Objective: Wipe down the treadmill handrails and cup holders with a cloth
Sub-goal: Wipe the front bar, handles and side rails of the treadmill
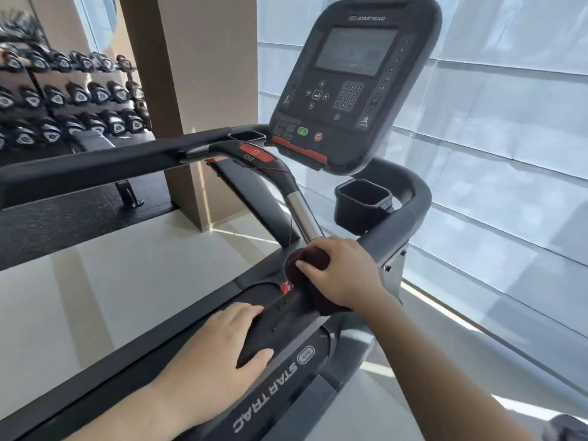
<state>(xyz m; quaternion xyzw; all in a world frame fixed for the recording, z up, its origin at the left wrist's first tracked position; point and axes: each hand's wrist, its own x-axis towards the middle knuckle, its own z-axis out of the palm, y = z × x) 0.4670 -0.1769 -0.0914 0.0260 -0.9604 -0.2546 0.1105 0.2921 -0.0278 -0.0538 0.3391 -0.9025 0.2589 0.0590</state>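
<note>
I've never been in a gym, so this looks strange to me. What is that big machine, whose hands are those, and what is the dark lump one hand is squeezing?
The camera sits on a person's head, looking down, so those are that person's own hands. The machine is a treadmill, for walking or running indoors. Its console has a screen and buttons. The right hand presses a dark cloth onto a handrail to wipe it. The left hand rests on a black padded bar; its fingers hold nothing else. The black square cup is a cup holder. The rack at the far left holds dumbbells.
</note>
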